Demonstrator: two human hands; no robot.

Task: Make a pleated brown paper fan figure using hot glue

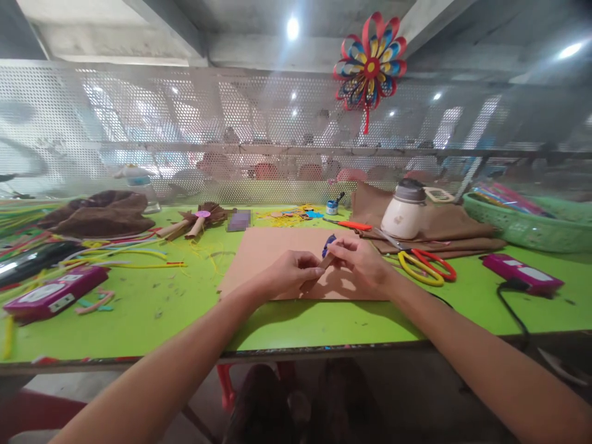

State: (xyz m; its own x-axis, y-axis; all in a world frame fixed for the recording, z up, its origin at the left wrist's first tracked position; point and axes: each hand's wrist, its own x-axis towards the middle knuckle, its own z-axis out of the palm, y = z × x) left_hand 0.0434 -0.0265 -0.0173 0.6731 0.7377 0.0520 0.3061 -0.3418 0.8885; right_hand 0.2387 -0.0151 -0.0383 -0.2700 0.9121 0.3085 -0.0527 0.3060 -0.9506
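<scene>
Over a flat brown board [266, 250], my left hand [289, 271] and my right hand [358, 256] meet, fingers pinched. Between them is a narrow brown strip [327, 261], slanting down to the left. Both hands grip it, the left lower down and the right nearer its top. A small dark blue piece [328, 245] shows at the upper end by my right fingertips; whether it is joined to the strip I cannot tell. Scissors with yellow and red handles [420, 269] lie to the right of my right hand.
Purple power strips [58, 293] [522, 273] lie at both sides of the green table [185, 327]. Behind stand a cream container [403, 213], folded brown cloth [444, 231], a green basket [531, 225], a small blue jar [332, 206] and a brown paper bundle [198, 221].
</scene>
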